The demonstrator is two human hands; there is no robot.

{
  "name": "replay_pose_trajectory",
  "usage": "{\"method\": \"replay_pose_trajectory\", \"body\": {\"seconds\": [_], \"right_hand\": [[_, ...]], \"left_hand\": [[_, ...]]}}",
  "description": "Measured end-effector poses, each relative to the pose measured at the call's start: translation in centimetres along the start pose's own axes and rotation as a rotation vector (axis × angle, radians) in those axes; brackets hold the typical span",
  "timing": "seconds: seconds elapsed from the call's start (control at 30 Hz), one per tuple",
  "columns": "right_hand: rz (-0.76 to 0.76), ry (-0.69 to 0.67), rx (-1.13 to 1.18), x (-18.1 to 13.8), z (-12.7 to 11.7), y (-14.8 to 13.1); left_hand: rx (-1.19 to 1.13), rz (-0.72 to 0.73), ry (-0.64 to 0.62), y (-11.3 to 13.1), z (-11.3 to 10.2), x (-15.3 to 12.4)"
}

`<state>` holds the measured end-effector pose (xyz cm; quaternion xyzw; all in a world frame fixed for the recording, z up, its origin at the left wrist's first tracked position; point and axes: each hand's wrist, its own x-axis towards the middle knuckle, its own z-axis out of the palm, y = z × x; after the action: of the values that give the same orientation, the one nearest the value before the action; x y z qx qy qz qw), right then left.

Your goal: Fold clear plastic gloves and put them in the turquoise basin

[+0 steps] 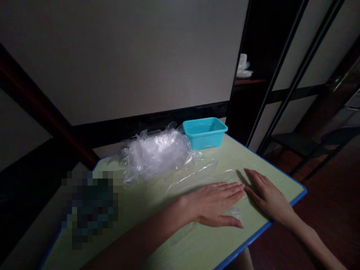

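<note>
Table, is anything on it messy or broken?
Nothing spilled or broken. Only the plastic pile looks crumpled, beside the bin. The left hand and right hand lie flat on a clear sheet.

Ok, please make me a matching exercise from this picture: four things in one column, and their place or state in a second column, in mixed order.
Things:
1 left hand
2 right hand
3 tub
4 heap of clear plastic

Place or state:
a crumpled, left of the tub
b turquoise, at the far corner of the table
c flat on a clear sheet, fingers pointing right
d flat by the table's right edge, fingers pointing away

Pairs: 1-c, 2-d, 3-b, 4-a.
</note>
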<state>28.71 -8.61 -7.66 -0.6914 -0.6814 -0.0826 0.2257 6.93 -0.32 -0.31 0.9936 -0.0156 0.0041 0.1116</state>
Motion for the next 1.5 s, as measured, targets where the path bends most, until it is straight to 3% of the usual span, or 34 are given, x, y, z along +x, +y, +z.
{"method": "replay_pose_trajectory", "body": {"seconds": [0.1, 0.2, 0.63, 0.77, 0.9, 1.1, 1.3, 1.5], "right_hand": [[-0.013, -0.021, -0.021, 0.0, 0.0, 0.1], [-0.022, -0.04, -0.033, 0.1, -0.1, 0.1], [0.024, -0.057, 0.002, 0.0, 0.0, 0.4], [0.037, -0.028, 0.096, 0.2, -0.4, 0.2], [0.046, 0.016, 0.345, -0.1, -2.2, -1.2], [-0.03, -0.321, 0.58, -1.4, -3.7, -4.4], [0.029, -0.415, 0.614, -0.8, -3.1, -5.5], [0.096, -0.524, 0.864, -0.4, -3.8, -6.0]], "left_hand": [[0.035, 0.049, 0.017, -0.1, 1.7, 1.9], [0.044, 0.033, 0.024, -0.4, 2.5, 1.7], [-0.08, -0.142, -0.062, 0.8, 1.9, -7.8], [-0.099, -0.171, -0.052, 1.1, 1.9, -8.6], [-0.1, -0.179, -0.07, 1.1, 1.8, -8.4], [-0.102, -0.178, -0.035, 1.1, 2.1, -8.5], [-0.082, -0.186, -0.064, 1.2, 1.9, -8.5], [-0.07, -0.183, -0.07, 1.2, 2.0, -8.4]]}}
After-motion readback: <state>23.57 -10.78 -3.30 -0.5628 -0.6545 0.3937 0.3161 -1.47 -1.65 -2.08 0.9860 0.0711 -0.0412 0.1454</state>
